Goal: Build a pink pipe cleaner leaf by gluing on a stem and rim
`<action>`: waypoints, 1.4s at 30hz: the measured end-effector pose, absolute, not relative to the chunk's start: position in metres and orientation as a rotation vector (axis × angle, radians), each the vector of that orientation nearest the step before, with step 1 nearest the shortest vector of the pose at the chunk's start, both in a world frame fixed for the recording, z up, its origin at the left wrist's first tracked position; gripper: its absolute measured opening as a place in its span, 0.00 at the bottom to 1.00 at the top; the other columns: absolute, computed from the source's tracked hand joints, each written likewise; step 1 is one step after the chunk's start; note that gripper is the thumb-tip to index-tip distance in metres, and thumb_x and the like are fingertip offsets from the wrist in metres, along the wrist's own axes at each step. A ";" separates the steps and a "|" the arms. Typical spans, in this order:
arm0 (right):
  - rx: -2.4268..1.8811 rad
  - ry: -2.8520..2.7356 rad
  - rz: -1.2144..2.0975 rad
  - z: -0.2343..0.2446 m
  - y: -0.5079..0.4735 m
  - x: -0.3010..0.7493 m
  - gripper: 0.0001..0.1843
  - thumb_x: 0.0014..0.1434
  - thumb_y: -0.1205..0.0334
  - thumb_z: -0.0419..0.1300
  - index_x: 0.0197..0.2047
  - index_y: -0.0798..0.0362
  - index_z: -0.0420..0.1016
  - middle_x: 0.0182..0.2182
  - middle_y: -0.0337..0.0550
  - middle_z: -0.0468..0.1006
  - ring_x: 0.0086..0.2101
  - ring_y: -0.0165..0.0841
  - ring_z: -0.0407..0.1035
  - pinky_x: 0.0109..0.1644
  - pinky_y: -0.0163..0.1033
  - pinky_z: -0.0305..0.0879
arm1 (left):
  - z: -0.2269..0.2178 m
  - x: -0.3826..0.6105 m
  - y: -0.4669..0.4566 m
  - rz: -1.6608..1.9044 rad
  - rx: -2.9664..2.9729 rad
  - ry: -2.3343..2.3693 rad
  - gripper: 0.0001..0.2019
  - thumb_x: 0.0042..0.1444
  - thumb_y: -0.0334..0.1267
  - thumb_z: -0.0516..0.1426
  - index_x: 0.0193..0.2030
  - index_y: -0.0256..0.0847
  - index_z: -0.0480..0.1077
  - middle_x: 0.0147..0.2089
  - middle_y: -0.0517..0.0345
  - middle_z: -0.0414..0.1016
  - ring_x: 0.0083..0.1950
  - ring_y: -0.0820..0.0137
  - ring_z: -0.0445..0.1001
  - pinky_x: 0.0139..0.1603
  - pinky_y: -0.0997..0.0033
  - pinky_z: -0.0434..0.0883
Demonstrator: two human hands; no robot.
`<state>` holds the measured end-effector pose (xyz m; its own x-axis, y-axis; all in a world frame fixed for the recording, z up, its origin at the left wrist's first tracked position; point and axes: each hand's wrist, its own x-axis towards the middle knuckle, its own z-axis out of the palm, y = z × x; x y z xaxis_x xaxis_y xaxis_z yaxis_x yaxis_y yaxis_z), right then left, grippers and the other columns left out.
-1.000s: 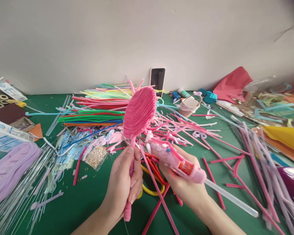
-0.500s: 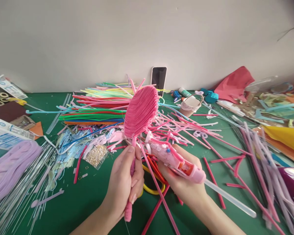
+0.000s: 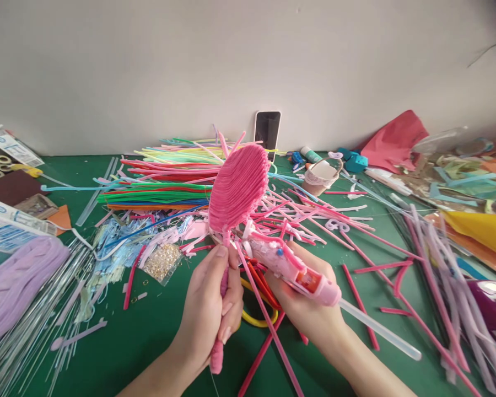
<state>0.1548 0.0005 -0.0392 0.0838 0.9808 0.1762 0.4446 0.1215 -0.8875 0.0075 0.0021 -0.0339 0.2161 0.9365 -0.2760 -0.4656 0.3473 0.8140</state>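
Left hand (image 3: 209,309) is clenched around the stem of one pink woven paddle (image 3: 236,187), a leaf-shaped piece of wound pink pipe cleaner held upright above the table, thumb pressed just under the oval head. Right hand (image 3: 310,309) grasps one pink glue gun (image 3: 291,267), its nozzle touching the base of the paddle's head, and one clear glue stick (image 3: 380,330) juts out of the gun's rear toward the right. One yellow loop (image 3: 258,320) lies on the green table (image 3: 149,342) between the two hands. Beyond the paddle a spread of loose pipe cleaners (image 3: 157,187) in red, green, blue and pink covers the table, too many to count. One small bag of gold beads (image 3: 161,263) sits left of the hands, and one lilac bundle (image 3: 16,281) lies at the far left. One dark phone (image 3: 267,132) leans upright against the wall, with one small paper cup (image 3: 320,176) near it to the right.
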 end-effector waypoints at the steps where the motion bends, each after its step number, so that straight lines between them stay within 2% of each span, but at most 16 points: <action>1: -1.471 -1.500 0.749 -0.039 0.000 0.155 0.08 0.52 0.63 0.58 0.24 0.50 0.62 0.19 0.32 0.62 0.20 0.27 0.56 0.22 0.34 0.53 | -0.033 0.008 0.002 1.077 0.663 0.876 0.14 0.67 0.47 0.47 0.32 0.44 0.61 0.10 0.73 0.52 0.05 0.77 0.50 0.07 0.81 0.54; 3: -1.480 -1.504 0.736 -0.038 0.000 0.154 0.08 0.52 0.62 0.58 0.25 0.50 0.62 0.19 0.32 0.63 0.20 0.27 0.56 0.23 0.34 0.53 | -0.032 0.008 0.002 1.078 0.665 0.890 0.14 0.67 0.47 0.48 0.32 0.43 0.61 0.10 0.73 0.52 0.05 0.77 0.50 0.07 0.82 0.54; 9: -1.476 -1.463 0.688 -0.037 -0.001 0.154 0.14 0.52 0.61 0.58 0.22 0.48 0.55 0.18 0.31 0.59 0.19 0.26 0.53 0.22 0.34 0.50 | -0.032 0.008 0.001 1.076 0.671 0.885 0.14 0.66 0.49 0.50 0.33 0.44 0.61 0.10 0.74 0.52 0.05 0.78 0.50 0.07 0.82 0.54; 26: -1.443 -1.523 0.602 -0.031 0.000 0.161 0.16 0.55 0.61 0.57 0.23 0.49 0.52 0.18 0.31 0.58 0.18 0.25 0.53 0.21 0.33 0.49 | -0.034 0.007 0.000 1.063 0.648 0.956 0.16 0.65 0.53 0.51 0.33 0.44 0.61 0.11 0.75 0.51 0.06 0.79 0.49 0.07 0.83 0.53; 42: -1.450 -1.443 0.569 -0.027 0.002 0.166 0.16 0.51 0.64 0.57 0.21 0.48 0.51 0.16 0.30 0.56 0.17 0.25 0.51 0.19 0.34 0.48 | -0.032 0.007 -0.001 1.049 0.645 0.980 0.16 0.65 0.53 0.50 0.33 0.44 0.60 0.11 0.75 0.52 0.06 0.79 0.49 0.08 0.83 0.53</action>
<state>0.1655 0.0017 -0.0273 0.1865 0.9357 0.2996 0.4794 0.1795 -0.8590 0.0067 -0.0006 -0.0321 0.1658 0.9224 -0.3489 -0.4103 0.3863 0.8261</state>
